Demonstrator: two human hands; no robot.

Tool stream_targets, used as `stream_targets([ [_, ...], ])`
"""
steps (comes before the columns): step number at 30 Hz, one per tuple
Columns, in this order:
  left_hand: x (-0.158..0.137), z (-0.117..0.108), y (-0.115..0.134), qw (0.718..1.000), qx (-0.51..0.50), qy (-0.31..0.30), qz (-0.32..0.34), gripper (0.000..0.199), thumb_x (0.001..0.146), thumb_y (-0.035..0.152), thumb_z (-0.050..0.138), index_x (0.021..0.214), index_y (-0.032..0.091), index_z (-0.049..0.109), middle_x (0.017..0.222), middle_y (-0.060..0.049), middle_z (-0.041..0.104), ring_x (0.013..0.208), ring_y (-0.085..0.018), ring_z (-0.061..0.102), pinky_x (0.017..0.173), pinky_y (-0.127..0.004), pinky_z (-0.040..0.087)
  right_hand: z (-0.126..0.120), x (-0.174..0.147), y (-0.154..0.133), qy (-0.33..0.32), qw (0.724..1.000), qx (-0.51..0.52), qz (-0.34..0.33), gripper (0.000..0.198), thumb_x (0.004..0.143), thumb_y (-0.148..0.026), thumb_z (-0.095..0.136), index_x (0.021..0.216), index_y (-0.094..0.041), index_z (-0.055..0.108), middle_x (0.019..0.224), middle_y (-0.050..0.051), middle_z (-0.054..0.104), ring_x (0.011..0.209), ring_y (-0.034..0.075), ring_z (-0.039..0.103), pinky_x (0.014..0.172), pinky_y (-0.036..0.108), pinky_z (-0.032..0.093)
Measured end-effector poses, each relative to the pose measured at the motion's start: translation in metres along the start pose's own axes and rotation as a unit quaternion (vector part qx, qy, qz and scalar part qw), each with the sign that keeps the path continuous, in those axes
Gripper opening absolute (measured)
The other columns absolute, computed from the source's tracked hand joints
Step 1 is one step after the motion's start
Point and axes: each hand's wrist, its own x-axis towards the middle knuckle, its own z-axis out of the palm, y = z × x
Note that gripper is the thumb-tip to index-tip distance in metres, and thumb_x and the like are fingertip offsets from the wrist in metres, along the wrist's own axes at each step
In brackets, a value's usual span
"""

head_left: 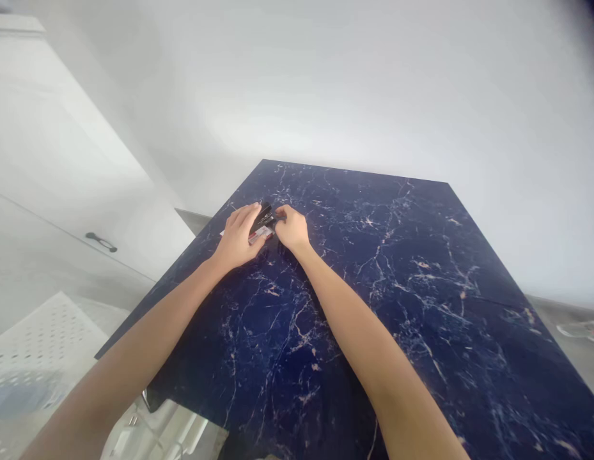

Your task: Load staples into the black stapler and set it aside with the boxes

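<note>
A black stapler (264,214), its top part seemingly raised, lies on the far left part of the dark blue marbled table (364,306). My left hand (238,237) is closed over its left side, fingers on top and thumb toward me, hiding much of it. Under the stapler, by my left thumb, shows a small white piece with red edges (261,234), perhaps a box or card. My right hand (291,227) is closed at the stapler's right end, fingertips curled toward it; what they pinch, if anything, is hidden.
A white wall (344,89) rises behind the table. To the left stands a white cabinet with a dark handle (101,242). A white perforated panel (42,335) is at lower left, and white items with cables (157,434) sit below the table's near edge.
</note>
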Motion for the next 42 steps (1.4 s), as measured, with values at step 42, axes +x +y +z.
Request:
stream_targets([
  [42, 0.0, 0.003, 0.046, 0.991, 0.012, -0.015, 0.129, 0.05, 0.101, 0.024, 0.051, 0.151, 0.021, 0.049, 0.155, -0.016, 0.05, 0.143, -0.036, 0.048, 0.118, -0.057, 0.041, 0.0, -0.016, 0.002, 0.119, 0.992, 0.035, 0.015, 0.031, 0.097, -0.015, 0.042, 0.118, -0.016, 0.065, 0.116, 0.013, 0.071, 0.114, 0.026, 0.062, 0.108, 0.046, 0.045],
])
